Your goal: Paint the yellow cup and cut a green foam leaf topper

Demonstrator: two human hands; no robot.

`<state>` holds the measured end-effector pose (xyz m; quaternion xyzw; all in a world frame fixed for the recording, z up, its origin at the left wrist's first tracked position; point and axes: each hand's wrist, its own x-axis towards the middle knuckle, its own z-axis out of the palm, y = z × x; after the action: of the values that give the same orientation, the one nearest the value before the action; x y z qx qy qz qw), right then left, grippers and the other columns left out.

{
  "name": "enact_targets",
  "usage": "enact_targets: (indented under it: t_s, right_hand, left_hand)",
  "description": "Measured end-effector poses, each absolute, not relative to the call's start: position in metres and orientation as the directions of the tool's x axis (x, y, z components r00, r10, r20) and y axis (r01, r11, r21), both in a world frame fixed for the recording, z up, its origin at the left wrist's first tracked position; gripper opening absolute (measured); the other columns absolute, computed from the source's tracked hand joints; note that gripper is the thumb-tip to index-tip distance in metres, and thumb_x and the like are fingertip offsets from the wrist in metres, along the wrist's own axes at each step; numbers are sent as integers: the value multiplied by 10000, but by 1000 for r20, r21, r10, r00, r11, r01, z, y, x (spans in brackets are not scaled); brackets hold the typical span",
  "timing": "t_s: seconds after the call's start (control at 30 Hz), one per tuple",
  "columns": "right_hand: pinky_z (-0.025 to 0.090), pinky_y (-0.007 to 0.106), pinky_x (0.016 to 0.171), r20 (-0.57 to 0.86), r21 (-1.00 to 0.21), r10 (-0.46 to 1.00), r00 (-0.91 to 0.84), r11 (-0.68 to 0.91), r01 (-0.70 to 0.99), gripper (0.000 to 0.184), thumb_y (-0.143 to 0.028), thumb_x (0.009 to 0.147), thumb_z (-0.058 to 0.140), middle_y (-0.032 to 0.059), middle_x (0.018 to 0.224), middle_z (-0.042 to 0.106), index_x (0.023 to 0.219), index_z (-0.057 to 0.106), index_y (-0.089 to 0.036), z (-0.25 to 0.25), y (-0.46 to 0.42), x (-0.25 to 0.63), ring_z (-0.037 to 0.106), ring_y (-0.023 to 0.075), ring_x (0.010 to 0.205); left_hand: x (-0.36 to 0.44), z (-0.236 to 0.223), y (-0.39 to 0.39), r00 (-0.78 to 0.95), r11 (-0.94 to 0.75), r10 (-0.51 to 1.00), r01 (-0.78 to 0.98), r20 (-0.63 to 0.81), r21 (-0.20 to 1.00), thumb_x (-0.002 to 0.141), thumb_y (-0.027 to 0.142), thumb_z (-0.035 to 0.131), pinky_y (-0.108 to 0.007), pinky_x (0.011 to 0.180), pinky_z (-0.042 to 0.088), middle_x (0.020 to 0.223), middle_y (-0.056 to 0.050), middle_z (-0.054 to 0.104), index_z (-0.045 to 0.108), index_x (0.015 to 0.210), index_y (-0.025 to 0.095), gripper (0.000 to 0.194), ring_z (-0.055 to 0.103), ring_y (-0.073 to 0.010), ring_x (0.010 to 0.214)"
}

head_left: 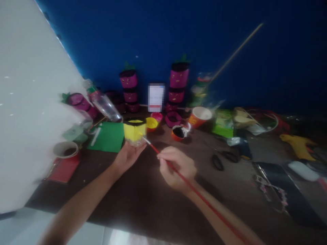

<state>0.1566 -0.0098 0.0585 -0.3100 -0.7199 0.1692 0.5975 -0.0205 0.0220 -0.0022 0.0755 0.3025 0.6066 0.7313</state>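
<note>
Well, yellow cup (135, 131) (black-rimmed) upright, base in left hand (129, 155).

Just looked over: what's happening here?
A person's left hand holds a black-rimmed yellow container from below. The right hand holds a red-handled brush, its tip apparently touching the yellow side. The container's lower band lacks solid yellow. A cup, yellow inside, stands near it on the dark table.

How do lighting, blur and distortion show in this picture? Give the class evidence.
Head view: everything looks soft, even the paintbrush; head view: toward the right edge, the yellow glue gun smears; head view: the white wall is bright, the blue wall dim; head view: highlights streak the clear bottle; head view: the screen is pixelated.
</note>
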Motion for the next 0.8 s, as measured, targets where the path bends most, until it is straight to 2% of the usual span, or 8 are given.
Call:
enact_targets:
  t_s: [0.2, 0.3, 0.4, 0.5, 0.6, 0.7, 0.8]
  right_hand:
    - [529, 261, 557, 750, -609, 646, -141, 758, 235, 185, -29, 694, 565, 22, 662, 638, 780, 616, -186, 58, -10, 155, 617, 139, 601]
    - [539, 260, 583, 746, -610, 651, -141, 752, 249, 210, -24, 707, 557, 37, 721, 659, 822, 620, -187, 57, -10, 155, 636, 143, 654]
    - [535, 267, 568, 744, -609, 647, -164, 759, 232, 185, -34, 710, 555, 26, 678, 645, 794, 614, -188, 56, -10, 155, 627, 142, 617]
    - [535, 272, 549, 751, -622, 653, -95, 748, 231, 180, -42, 709, 567, 14, 649, 631, 800, 608, -192, 57, -13, 156, 623, 144, 589]
    - [554, 232, 555, 692, -701, 722, 18, 665, 257, 207, -44, 760, 553, 14, 718, 679, 888, 609, -196, 61, -16, 157, 657, 125, 600]
    - [577, 213, 584, 661, -724, 750, 35, 625, 292, 211, -48, 798, 550, 16, 780, 721, 932, 615, -197, 63, -18, 156, 687, 118, 627]
    - [600, 250, 636, 696, -677, 718, -10, 661, 324, 195, -61, 803, 565, 24, 790, 739, 927, 630, -197, 62, -19, 155, 707, 145, 686]
  left_hand:
    - [-19, 1, 23, 55, 233, 930, -853, -364, 467, 938, 339, 413, -419, 1062, 378, 1181, -105, 640, 501, 1267, 172, 380, 568, -222, 1158]
    - [-18, 2, 23, 66, 238, 933, -849, -354, 471, 919, 360, 458, -412, 1056, 384, 1185, -115, 635, 503, 1268, 163, 403, 560, -229, 1167]
    - [-18, 3, 23, 51, 236, 927, -848, -370, 474, 910, 392, 469, -403, 1053, 386, 1189, -111, 633, 508, 1263, 173, 417, 565, -225, 1159]
    - [-18, 6, 24, 26, 238, 905, -858, -425, 455, 946, 417, 351, -408, 1045, 395, 1150, -116, 648, 512, 1250, 168, 425, 583, -219, 1132]
    - [-20, 6, 23, 75, 296, 875, -864, -478, 407, 946, 471, 273, -414, 1045, 393, 1068, -155, 666, 514, 1232, 103, 525, 592, -235, 1115]
    - [-23, 1, 21, 152, 328, 891, -867, -427, 374, 901, 540, 351, -421, 1061, 368, 1043, -165, 668, 517, 1229, 80, 590, 577, -255, 1132]
    - [-25, -6, 18, 177, 318, 915, -867, -362, 383, 866, 541, 437, -419, 1066, 357, 1067, -144, 666, 534, 1227, 113, 568, 577, -251, 1129]
